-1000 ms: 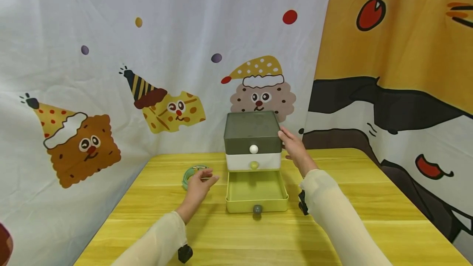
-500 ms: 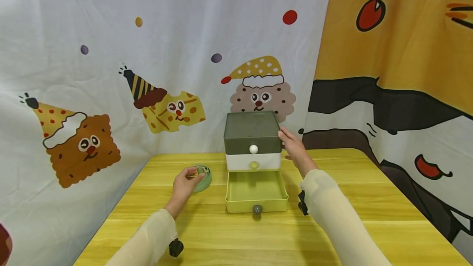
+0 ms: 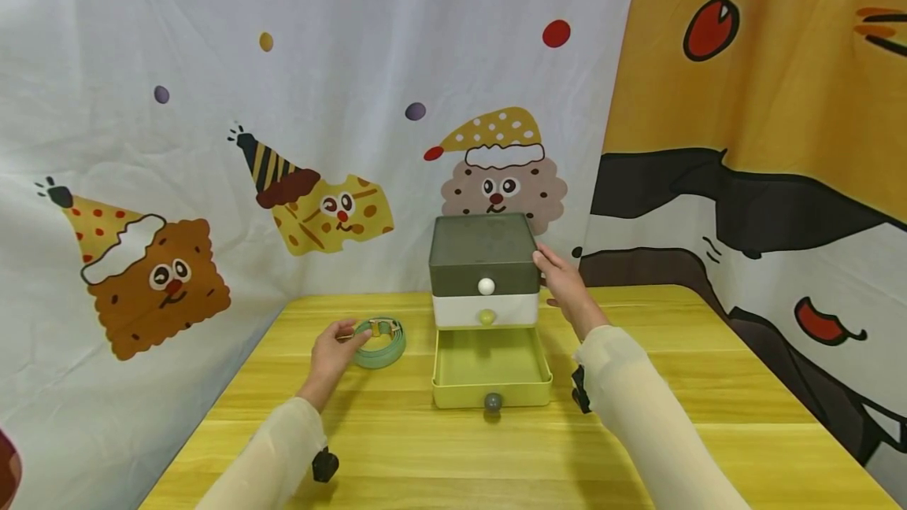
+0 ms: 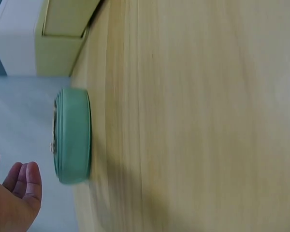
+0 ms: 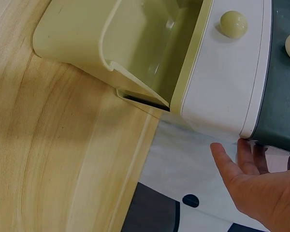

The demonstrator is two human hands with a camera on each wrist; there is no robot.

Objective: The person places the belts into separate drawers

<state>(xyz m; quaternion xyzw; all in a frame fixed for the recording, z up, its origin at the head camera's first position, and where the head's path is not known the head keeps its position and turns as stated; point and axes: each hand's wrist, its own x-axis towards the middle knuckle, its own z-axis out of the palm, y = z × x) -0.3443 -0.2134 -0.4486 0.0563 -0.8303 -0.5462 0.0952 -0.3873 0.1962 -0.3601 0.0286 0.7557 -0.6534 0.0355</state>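
Observation:
A coiled green belt [image 3: 383, 357] with a gold-coloured buckle lies on the table, left of a small stacked drawer unit [image 3: 485, 239]. My left hand [image 3: 330, 360] is at the belt's left side, fingers loosely bent and holding nothing; in the left wrist view a gap shows between the fingers [image 4: 33, 176] and the coil. My right hand [image 3: 571, 294] rests its fingertips against the unit's right side, near the dark green top tier. The yellow-green bottom drawer [image 3: 460, 396] is pulled out, with nothing visible inside. Both upper tiers are closed.
The wood-patterned table [image 3: 439, 463] carries the unit near its back edge. A white curtain [image 3: 340, 61] with cartoon prints hangs right behind it, and an orange and dark printed one [image 3: 779, 101] stands to the right.
My left hand has drawn back leftward from over the belt, uncovering the coil and its buckle. The right hand and the drawer unit have stayed in place.

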